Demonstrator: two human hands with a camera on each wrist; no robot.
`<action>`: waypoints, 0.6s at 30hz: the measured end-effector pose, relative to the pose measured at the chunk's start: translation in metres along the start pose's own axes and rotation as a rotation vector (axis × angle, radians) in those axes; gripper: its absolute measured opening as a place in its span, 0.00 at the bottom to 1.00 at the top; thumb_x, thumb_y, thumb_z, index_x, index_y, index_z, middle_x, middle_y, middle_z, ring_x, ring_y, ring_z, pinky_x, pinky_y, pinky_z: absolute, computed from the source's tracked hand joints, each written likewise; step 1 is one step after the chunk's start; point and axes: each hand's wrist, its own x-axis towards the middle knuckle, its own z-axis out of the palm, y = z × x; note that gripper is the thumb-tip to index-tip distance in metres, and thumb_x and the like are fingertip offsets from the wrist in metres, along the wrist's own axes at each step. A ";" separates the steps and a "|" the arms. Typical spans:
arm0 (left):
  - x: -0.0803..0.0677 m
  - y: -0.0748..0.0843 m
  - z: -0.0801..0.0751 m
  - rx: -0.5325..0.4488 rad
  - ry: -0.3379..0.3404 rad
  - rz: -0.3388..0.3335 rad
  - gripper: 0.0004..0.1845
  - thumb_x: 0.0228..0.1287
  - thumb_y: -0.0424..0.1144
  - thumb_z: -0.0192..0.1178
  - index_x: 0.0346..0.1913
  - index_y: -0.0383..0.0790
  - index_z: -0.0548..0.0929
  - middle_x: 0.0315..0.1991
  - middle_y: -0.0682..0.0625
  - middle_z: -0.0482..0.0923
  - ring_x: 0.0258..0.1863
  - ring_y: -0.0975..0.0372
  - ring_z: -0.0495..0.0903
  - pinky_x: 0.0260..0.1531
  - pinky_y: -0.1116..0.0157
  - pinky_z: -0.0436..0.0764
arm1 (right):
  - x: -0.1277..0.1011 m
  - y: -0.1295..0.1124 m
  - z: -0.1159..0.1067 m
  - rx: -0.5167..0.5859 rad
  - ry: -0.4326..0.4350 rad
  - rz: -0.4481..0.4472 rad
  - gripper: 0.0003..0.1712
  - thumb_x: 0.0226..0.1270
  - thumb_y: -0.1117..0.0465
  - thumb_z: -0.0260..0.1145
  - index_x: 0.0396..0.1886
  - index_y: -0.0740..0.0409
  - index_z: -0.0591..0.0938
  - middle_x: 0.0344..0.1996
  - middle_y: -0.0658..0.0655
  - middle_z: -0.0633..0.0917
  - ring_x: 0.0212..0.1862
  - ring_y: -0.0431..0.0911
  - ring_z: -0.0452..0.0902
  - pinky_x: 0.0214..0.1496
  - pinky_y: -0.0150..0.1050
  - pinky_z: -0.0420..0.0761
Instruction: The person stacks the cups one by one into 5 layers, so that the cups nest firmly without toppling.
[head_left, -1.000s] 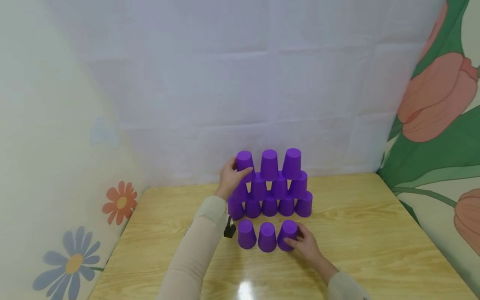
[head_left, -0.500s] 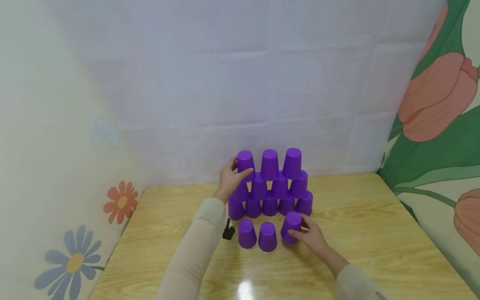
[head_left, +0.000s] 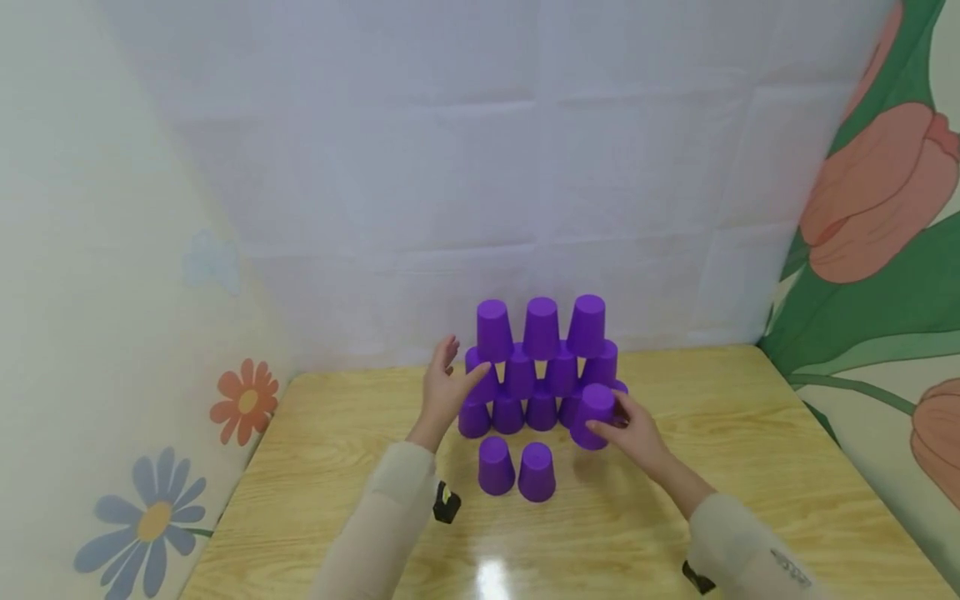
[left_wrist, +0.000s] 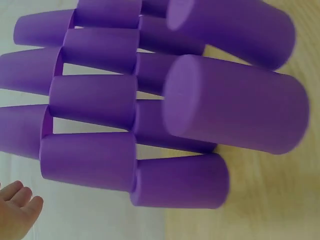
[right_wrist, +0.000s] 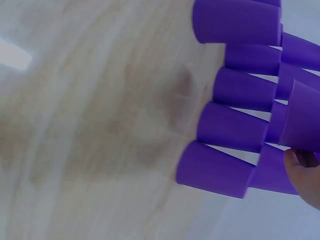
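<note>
A white creased sheet point(head_left: 450, 167) forms the backdrop, flanked by a wall with painted daisies point(head_left: 135, 525) on the left and large pink tulips point(head_left: 870, 192) on the right. Below it lies the wooden desk point(head_left: 750, 467), pale and glossy, with a bright glare spot near the front edge.

At the rear centre of the desk stands the cup pyramid point(head_left: 542, 367), built of inverted purple cups in three tiers: five at the base, four above, three on top. In front of it, two loose purple cups point(head_left: 516, 471) stand upside down side by side on the desk, touching or nearly so.

The right hand point(head_left: 633, 425) holds the lifted purple cup point(head_left: 594, 415) in the air, bottom up, just before the right end of the base tier; thumb and fingers curl round its side. The right wrist view shows fingertips point(right_wrist: 305, 175) against purple cups, with the tiers seen sideways.

The left hand point(head_left: 446, 387) is at the left flank of the pyramid, fingers spread and mostly straight, the thumb reaching toward the end cup of the middle tier; whether it touches cannot be told. The left wrist view shows only fingertips point(left_wrist: 17, 205), apart from the nearest cup.

Both forearms wear beige sleeves point(head_left: 390, 517), each with a small dark wrist device point(head_left: 446, 504).
</note>
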 end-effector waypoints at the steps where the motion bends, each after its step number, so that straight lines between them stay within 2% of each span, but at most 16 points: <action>1: -0.004 -0.003 -0.002 -0.010 0.011 0.003 0.40 0.54 0.35 0.66 0.68 0.32 0.59 0.67 0.35 0.62 0.68 0.47 0.60 0.69 0.51 0.60 | 0.002 -0.003 -0.002 0.000 0.003 -0.006 0.32 0.57 0.67 0.66 0.61 0.70 0.68 0.52 0.73 0.77 0.54 0.62 0.74 0.59 0.50 0.77; 8: -0.032 -0.018 -0.009 -0.077 0.085 0.024 0.36 0.55 0.33 0.65 0.65 0.30 0.62 0.65 0.34 0.65 0.67 0.47 0.62 0.69 0.51 0.60 | 0.016 -0.027 -0.017 0.005 -0.011 -0.058 0.32 0.60 0.65 0.64 0.62 0.70 0.66 0.53 0.73 0.76 0.56 0.63 0.73 0.61 0.52 0.74; 12: -0.054 -0.033 -0.001 -0.058 0.067 0.032 0.34 0.55 0.33 0.65 0.63 0.29 0.65 0.62 0.34 0.68 0.64 0.45 0.65 0.67 0.49 0.63 | 0.022 -0.043 -0.026 0.019 -0.049 -0.066 0.32 0.61 0.64 0.64 0.64 0.69 0.65 0.55 0.73 0.75 0.58 0.62 0.71 0.63 0.53 0.72; 18: -0.085 -0.056 0.012 0.004 0.000 -0.028 0.36 0.53 0.34 0.67 0.64 0.28 0.64 0.62 0.33 0.68 0.63 0.44 0.66 0.65 0.47 0.65 | 0.033 -0.062 -0.035 0.022 -0.044 -0.110 0.30 0.62 0.65 0.62 0.62 0.71 0.65 0.54 0.73 0.75 0.57 0.63 0.71 0.63 0.53 0.72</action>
